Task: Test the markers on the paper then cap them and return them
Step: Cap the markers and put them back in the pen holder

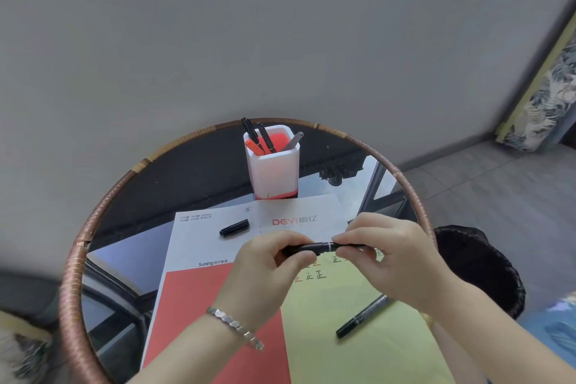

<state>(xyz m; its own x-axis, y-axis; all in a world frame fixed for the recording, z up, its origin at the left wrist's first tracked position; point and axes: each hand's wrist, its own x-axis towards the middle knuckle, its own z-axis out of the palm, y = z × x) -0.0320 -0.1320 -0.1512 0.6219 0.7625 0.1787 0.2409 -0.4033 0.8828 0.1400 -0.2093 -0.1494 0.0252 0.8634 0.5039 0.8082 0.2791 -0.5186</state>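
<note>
A black marker [321, 247] is held level above the paper, gripped at both ends. My left hand [265, 268] curls round its left end, and my right hand [383, 252] pinches its right end. Below them lies a yellow sheet [358, 346] with several small written characters in red and dark ink. A second black marker [363, 316] lies on the yellow sheet at the right. A loose black cap [234, 227] rests on the white printed paper [199, 243]. The white pen holder [273, 165] at the back holds several pens.
Everything sits on a round glass table with a woven rattan rim [103, 209]. A red sheet [199, 315] lies left of the yellow one. A dark woven stool or basket [486, 265] stands at the right, beside the table. A grey wall is behind.
</note>
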